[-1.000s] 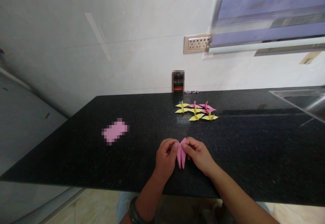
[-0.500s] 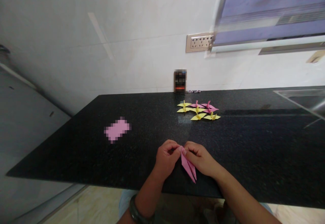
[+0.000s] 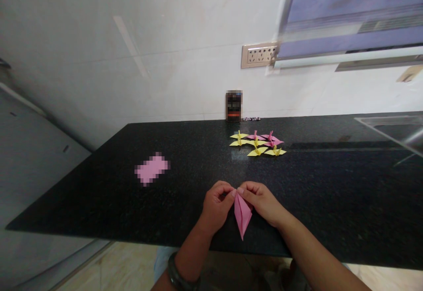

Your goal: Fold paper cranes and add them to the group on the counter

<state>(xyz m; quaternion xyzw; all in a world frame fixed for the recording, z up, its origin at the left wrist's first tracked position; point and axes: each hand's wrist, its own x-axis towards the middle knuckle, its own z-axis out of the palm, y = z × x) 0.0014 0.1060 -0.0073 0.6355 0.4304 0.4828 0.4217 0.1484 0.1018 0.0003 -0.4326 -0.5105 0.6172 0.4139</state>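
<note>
A folded pink origami paper (image 3: 243,218) hangs, long and kite-shaped, with its lower tip pointing at the counter's front edge. My left hand (image 3: 218,205) pinches its top end between thumb and curled fingers. Close beside it, my right hand (image 3: 259,200) also pinches the top, thumb laid along the paper. The fingertips of both hands almost meet there and hide the upper end. Beyond the hands, several yellow paper cranes (image 3: 257,151) and pink paper cranes (image 3: 271,143) stand in a group on the counter.
A pink blurred-out sheet (image 3: 152,169) lies on the dark counter (image 3: 185,150) at left. A pixelated phone-like object (image 3: 234,106) leans on the wall, a beaded strap (image 3: 251,119) beside it. The sink (image 3: 396,128) is at far right; a socket panel (image 3: 259,55) is above.
The folded pink paper has turned between my fingers: its lower tip has swung left, and its broader face now shows. My hands have barely moved.
</note>
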